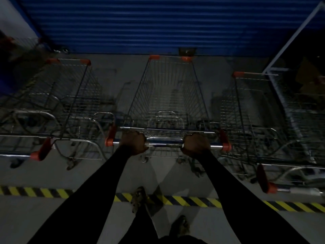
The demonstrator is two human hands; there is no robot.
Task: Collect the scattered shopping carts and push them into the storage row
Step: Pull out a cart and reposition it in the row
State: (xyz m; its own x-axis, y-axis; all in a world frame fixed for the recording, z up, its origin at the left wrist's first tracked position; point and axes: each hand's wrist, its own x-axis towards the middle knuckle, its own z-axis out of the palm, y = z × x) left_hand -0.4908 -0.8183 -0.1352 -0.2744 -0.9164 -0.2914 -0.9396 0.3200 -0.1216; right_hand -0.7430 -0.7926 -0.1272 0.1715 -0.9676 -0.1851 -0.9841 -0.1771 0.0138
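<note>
A wire shopping cart [167, 95] stands in the middle of a dim concrete floor [52, 173]. Its long axis runs straight away from the person, with the handle bar [165, 143] nearest and the narrow, orange-capped nose pointing at a blue ribbed shutter [158, 23]. The basket is empty. The left hand [134, 142] and the right hand [196, 144] both grip the chrome bar, set apart on either side of its centre. The fingers [135, 136] of each are curled over the top of it, and both arms reach forward in long black sleeves [98, 187].

The cart sits between two others that face the same way, with bare floor separating it from each. The left cart [70, 95] stands almost level with it, and more wire and tubing show behind that cart, too dark to sort out. The right cart [255, 111] sits further back, its orange-ended handle nearer the person. Of the three, the middle cart's nose comes closest to the shutter.

A yellow-and-black hazard stripe [193, 201] crosses the floor behind the carts. One shoe [139, 198] is planted on the stripe and the other shoe [181, 224] is behind it. A pale metal frame [299, 32] leans into view at far right, beside the right cart. The light is low throughout.
</note>
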